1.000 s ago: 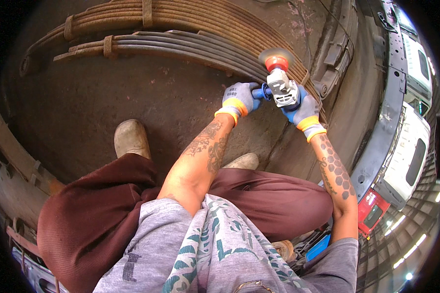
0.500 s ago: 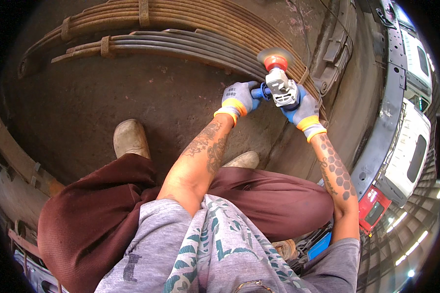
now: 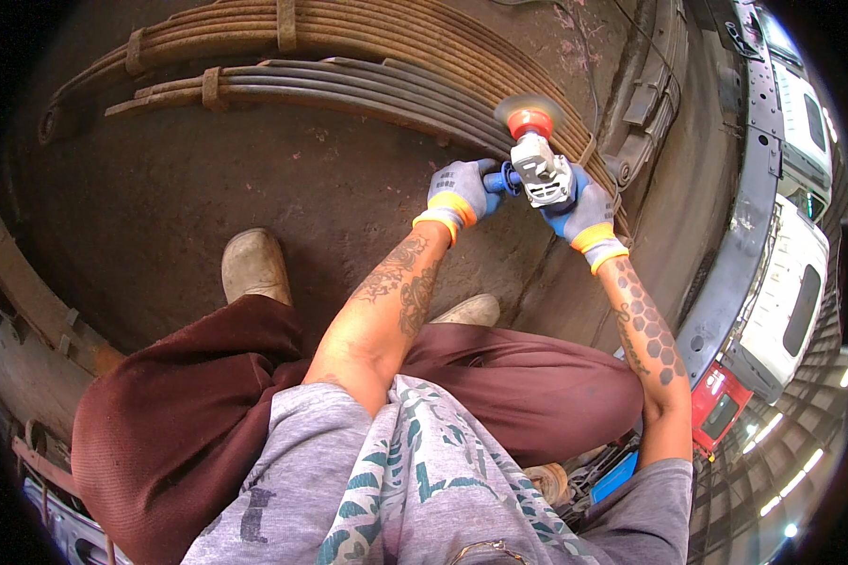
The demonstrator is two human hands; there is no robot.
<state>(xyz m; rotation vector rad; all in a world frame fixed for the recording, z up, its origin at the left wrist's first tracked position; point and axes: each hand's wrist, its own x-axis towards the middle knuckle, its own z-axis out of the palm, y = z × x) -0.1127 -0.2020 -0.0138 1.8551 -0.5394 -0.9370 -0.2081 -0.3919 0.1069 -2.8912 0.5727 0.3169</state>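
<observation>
An angle grinder (image 3: 543, 173) with a white head and a red cup wire brush is held between my two gloved hands. My left hand (image 3: 461, 190) is closed round its blue side handle (image 3: 503, 179). Round the grinder's body wraps my right hand (image 3: 582, 209). The brush (image 3: 530, 120) looks blurred, as if spinning, and lies over the right end of a leaf spring stack (image 3: 349, 87) whose upper leaves are grey and partly brushed. Behind it runs a longer, rusty leaf spring stack (image 3: 367, 30). Whether the bristles touch the metal is hard to tell.
Another leaf spring (image 3: 645, 99) lies at the far right, with a thin cable (image 3: 584, 56) near it. A long dark steel frame rail (image 3: 740, 231) runs along the right, beside white truck cabs (image 3: 788, 292) and a red one (image 3: 721, 407). My shoe (image 3: 255, 266) stands on the dark floor.
The view has shifted very slightly, so the springs sit a little further right. Both hands keep their hold on the grinder in nearly the same place.
</observation>
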